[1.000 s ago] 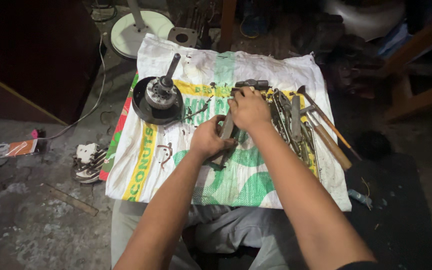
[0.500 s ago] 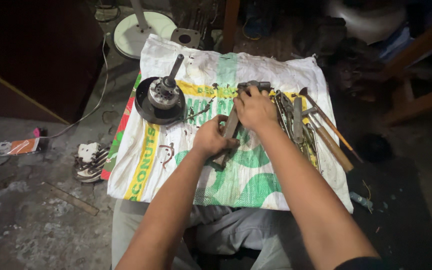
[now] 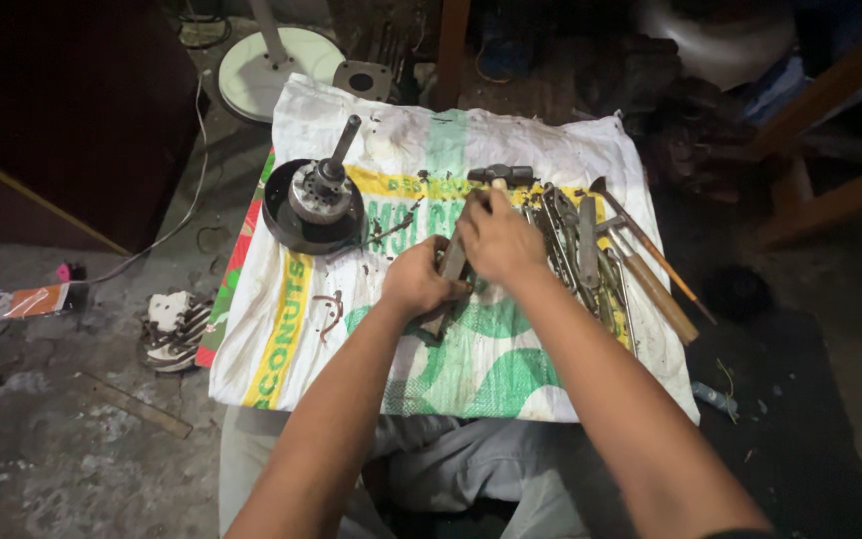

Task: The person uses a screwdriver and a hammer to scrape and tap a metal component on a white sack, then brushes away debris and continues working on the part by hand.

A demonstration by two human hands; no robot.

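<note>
Left grip: my left hand (image 3: 419, 281) sits at the middle of the frame, clenched around the lower part of a long metal tool (image 3: 448, 271) that slants up to the right.
Right grip: my right hand (image 3: 497, 238) is just beside the left and slightly above it, fingers curled down over the upper part of the same tool; I count it as grasping that tool.
Tool: one, pinned between both hands near the centre of the frame, its lower end showing below the left hand and lying on the sack.
Hammer head: one dark metal head (image 3: 499, 174) pokes out just above my right hand's fingers; I cannot tell whether it touches them.
Tool pile: right of my right hand lies a heap of wrenches and pliers (image 3: 576, 250), overlapping too much for me to count.
Wooden handles: two long ones (image 3: 658, 291) at the right edge of the pile, slanting down to the right.
Motor part: one round black dish with a grey hub and upright shaft (image 3: 316, 200), upper left on the sack.
Surface: one white woven sack (image 3: 281, 329) with green and yellow print, spread out under everything.
Containers: I see none among these things.
Floor: one round white base (image 3: 271, 85) at the upper left; one shoe (image 3: 174, 329) at the left.
</note>
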